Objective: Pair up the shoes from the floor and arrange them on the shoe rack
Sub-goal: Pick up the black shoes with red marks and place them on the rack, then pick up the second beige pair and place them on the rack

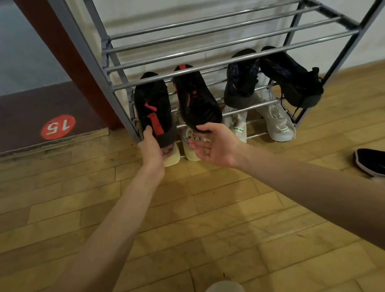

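A grey metal shoe rack (227, 61) stands against the wall. On its middle tier lie two black shoes with red trim: the left one (152, 98) and the right one (197, 100). My left hand (151, 148) grips the near end of the left shoe, thumb on top. My right hand (214, 144) is palm up with fingers apart, its thumb touching the near end of the right shoe. To the right on the same tier sits a black-and-blue pair (241, 79). A black shoe with green trim (379, 163) lies on the floor at far right.
The bottom tier holds cream shoes (172, 157) at the left and white shoes with green marks (278, 122) at the right. The top tier is bare bars. A dark raised floor with a red "15" sticker (58, 127) lies at the left. Wood floor surrounds me.
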`<action>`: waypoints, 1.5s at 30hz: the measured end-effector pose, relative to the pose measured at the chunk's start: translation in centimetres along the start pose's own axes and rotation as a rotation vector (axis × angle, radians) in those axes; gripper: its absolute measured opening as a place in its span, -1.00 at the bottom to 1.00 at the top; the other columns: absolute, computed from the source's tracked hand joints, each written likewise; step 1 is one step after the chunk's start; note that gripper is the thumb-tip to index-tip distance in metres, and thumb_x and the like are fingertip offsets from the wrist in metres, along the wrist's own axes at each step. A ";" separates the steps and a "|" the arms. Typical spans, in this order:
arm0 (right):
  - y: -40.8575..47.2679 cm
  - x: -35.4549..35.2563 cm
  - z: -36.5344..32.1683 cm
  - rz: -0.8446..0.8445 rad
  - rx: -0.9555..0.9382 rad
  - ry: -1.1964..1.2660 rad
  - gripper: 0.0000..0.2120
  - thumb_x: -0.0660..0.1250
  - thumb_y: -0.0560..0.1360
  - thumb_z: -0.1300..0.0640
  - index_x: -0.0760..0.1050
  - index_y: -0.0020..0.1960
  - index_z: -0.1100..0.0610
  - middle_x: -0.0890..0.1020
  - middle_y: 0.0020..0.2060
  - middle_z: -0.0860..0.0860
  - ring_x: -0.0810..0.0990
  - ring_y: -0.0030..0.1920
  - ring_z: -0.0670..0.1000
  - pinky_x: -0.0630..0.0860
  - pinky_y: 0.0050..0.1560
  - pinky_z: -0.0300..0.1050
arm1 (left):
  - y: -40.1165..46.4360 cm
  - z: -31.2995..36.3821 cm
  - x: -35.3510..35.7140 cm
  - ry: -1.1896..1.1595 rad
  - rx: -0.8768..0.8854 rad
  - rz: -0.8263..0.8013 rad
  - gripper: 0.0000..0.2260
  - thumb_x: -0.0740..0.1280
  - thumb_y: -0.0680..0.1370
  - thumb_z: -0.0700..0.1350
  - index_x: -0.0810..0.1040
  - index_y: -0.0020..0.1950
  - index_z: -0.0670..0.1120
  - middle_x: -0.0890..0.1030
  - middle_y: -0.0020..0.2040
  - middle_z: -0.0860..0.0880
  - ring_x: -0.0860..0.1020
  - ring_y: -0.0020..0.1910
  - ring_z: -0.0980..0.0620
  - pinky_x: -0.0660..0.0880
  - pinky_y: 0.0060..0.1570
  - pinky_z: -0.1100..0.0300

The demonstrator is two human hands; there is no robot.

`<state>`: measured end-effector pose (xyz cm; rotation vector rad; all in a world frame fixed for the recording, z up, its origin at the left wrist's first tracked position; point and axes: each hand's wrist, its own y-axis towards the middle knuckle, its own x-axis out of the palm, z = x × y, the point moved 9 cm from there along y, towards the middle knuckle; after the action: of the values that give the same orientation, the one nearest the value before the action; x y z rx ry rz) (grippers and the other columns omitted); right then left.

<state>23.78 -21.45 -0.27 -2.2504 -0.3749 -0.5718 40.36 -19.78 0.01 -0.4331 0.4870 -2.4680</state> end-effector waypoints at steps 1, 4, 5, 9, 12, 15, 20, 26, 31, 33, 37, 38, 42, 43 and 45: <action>-0.2 -0.5 0.2 0.000 0.010 -0.069 -0.78 0.35 0.49 0.11 0.50 0.10 0.18 0.63 -0.04 0.12 0.61 -0.04 0.05 0.53 -0.13 -0.13 | -0.4 -0.4 -0.2 0.026 0.004 -0.007 -0.68 0.10 0.62 0.09 0.33 0.28 -0.06 0.56 0.07 -0.08 0.59 0.00 -0.06 0.57 -0.07 0.07; -1.0 -3.4 1.1 0.077 0.064 -0.249 -0.91 0.29 0.53 0.21 0.49 0.02 0.18 0.62 -0.12 0.11 0.60 -0.12 0.03 0.52 -0.14 -0.14 | -1.5 -2.8 -1.5 0.102 0.007 0.072 -0.56 0.05 0.60 0.13 0.29 0.39 -0.07 0.55 0.18 -0.13 0.57 0.10 -0.10 0.52 0.10 -0.01; -1.1 -5.1 1.5 0.136 0.093 -0.286 -0.96 0.27 0.53 0.24 0.47 -0.02 0.19 0.60 -0.16 0.11 0.58 -0.17 0.02 0.52 -0.17 -0.16 | -2.0 -3.9 -1.7 0.141 -0.001 0.090 -0.58 0.05 0.60 0.10 0.31 0.38 -0.09 0.55 0.15 -0.13 0.56 0.06 -0.09 0.51 0.02 0.05; -3.2 -13.6 3.3 0.363 0.188 -0.303 -0.86 0.15 0.57 0.28 0.39 -0.17 0.21 0.54 -0.24 0.13 0.52 -0.28 0.00 0.52 -0.41 -0.23 | -3.9 -9.8 1.0 0.436 -0.115 -0.102 -0.82 0.19 0.59 -0.15 0.48 0.12 -0.20 0.59 -0.09 -0.11 0.54 -0.22 0.02 0.48 -0.21 0.15; -6.5 -20.0 3.9 0.465 0.169 -0.333 -0.85 0.15 0.57 0.30 0.39 -0.17 0.24 0.53 -0.26 0.13 0.49 -0.32 0.01 0.49 -0.42 -0.23 | -5.3 -13.1 6.5 0.617 -0.113 -0.306 -0.88 0.23 0.54 -0.27 0.49 -0.18 -0.13 0.55 -0.27 -0.08 0.51 -0.30 0.01 0.45 -0.29 0.16; -11.0 -27.3 4.2 0.628 0.084 -0.439 -0.94 0.22 0.56 0.31 0.45 -0.06 0.29 0.56 -0.26 0.14 0.53 -0.32 0.02 0.52 -0.34 -0.20 | -7.1 -16.1 13.5 0.765 -0.055 -0.487 -0.84 0.24 0.50 -0.27 0.48 -0.26 -0.10 0.54 -0.32 -0.07 0.49 -0.32 0.00 0.37 -0.35 0.20; -18.0 -37.6 6.0 0.913 -0.025 -0.614 -0.81 0.26 0.54 0.26 0.52 0.11 0.31 0.62 -0.13 0.15 0.58 -0.18 0.03 0.56 -0.23 -0.17 | -12.5 -22.1 22.4 0.937 -0.010 -0.812 -0.91 0.22 0.52 -0.25 0.52 -0.06 -0.16 0.58 -0.23 -0.06 0.54 -0.29 0.03 0.42 -0.31 0.21; -24.6 -45.4 5.8 1.204 -0.163 -0.686 -0.81 0.30 0.50 0.21 0.49 0.11 0.16 0.58 -0.01 0.07 0.54 -0.08 0.01 0.50 -0.22 -0.15 | -16.2 -28.0 28.2 1.043 0.015 -1.004 -0.92 0.24 0.53 -0.25 0.52 -0.05 -0.12 0.58 -0.18 -0.06 0.54 -0.28 0.05 0.41 -0.32 0.21; -27.5 -50.7 3.7 1.401 -0.227 -0.846 -0.59 0.32 0.50 0.16 0.30 0.30 0.21 0.35 0.28 0.14 0.34 0.29 0.16 0.36 0.16 -0.08 | -17.3 -29.2 32.3 1.053 0.062 -1.032 -0.87 0.25 0.51 -0.27 0.51 -0.17 -0.08 0.59 -0.21 -0.07 0.55 -0.28 0.00 0.43 -0.26 0.15; -28.4 -52.5 2.7 1.452 -0.255 -0.879 -0.54 0.28 0.52 0.17 0.23 0.35 0.25 0.26 0.35 0.18 0.24 0.38 0.22 0.32 0.31 0.03 | -17.9 -29.4 33.8 1.054 0.087 -1.047 -0.88 0.24 0.52 -0.29 0.51 -0.15 -0.10 0.58 -0.22 -0.07 0.54 -0.27 -0.01 0.42 -0.24 0.16; -30.1 -57.2 1.6 1.543 -0.241 -0.737 -0.45 0.14 0.59 0.18 0.05 0.50 0.33 0.15 0.48 0.26 0.08 0.51 0.24 0.17 0.47 0.10 | -18.5 -30.6 35.2 1.083 0.089 -1.059 -0.88 0.22 0.53 -0.30 0.52 -0.09 -0.13 0.60 -0.20 -0.09 0.54 -0.26 0.00 0.43 -0.30 0.19; -30.2 -58.5 1.5 1.542 -0.247 -0.703 -0.44 0.11 0.61 0.19 0.01 0.52 0.34 0.14 0.50 0.27 0.06 0.52 0.24 0.14 0.49 0.12 | -18.6 -31.1 35.3 1.091 0.081 -1.059 -0.87 0.22 0.53 -0.30 0.51 -0.12 -0.11 0.61 -0.19 -0.09 0.54 -0.26 0.01 0.43 -0.30 0.19; -29.8 -61.1 1.3 1.515 -0.305 -0.585 -0.51 0.06 0.64 0.16 0.07 0.53 0.25 0.31 0.45 0.18 0.28 0.45 0.19 0.27 0.43 0.05 | -19.6 -33.2 34.9 1.097 0.012 -1.063 -0.86 0.23 0.53 -0.31 0.50 -0.12 -0.11 0.60 -0.21 -0.09 0.54 -0.29 0.03 0.43 -0.30 0.19; -29.8 -61.2 1.3 1.528 -0.320 -0.533 -0.54 0.07 0.64 0.15 0.13 0.51 0.24 0.36 0.41 0.17 0.34 0.41 0.17 0.32 0.39 0.03 | -20.0 -33.7 34.8 1.100 -0.006 -1.070 -0.88 0.23 0.53 -0.32 0.50 -0.09 -0.13 0.60 -0.21 -0.09 0.54 -0.29 0.03 0.44 -0.30 0.18; -30.4 -61.8 1.7 1.588 -0.335 -0.380 -0.57 0.15 0.61 0.13 0.24 0.43 0.24 0.46 0.29 0.14 0.44 0.31 0.14 0.43 0.27 -0.01 | -20.8 -34.6 34.6 1.104 -0.044 -1.079 -0.89 0.22 0.54 -0.33 0.50 -0.04 -0.16 0.60 -0.20 -0.11 0.54 -0.30 0.03 0.43 -0.31 0.19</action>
<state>-41.78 -5.55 -14.14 -2.1464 1.3332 0.6701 -10.56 -16.07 -14.80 1.0179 0.8734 -3.5874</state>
